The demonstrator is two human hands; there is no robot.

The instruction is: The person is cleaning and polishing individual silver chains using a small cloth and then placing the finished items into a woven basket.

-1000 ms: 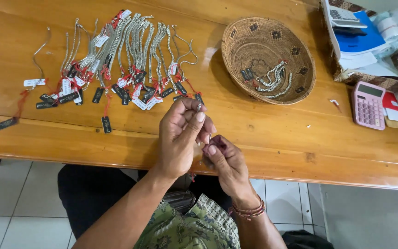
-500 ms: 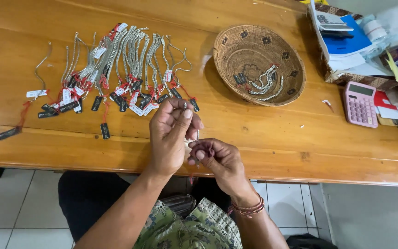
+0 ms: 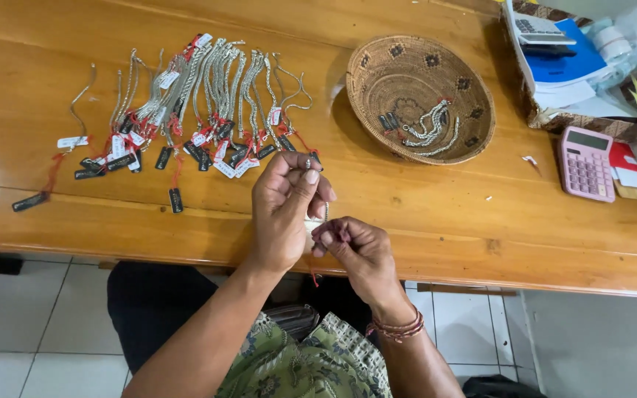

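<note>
A wooden counter over white floor tiles. Above its near edge, the left hand and right hand together pinch a thin silver chain with a red thread. Beyond lie tagged silver chains, a woven basket and a pink calculator.

free: bare wooden table at 3 o'clock of both hands | blocked 11 o'clock: rows of tagged silver chains | blocked 1 o'clock: woven basket | far 3 o'clock: pink calculator
</note>
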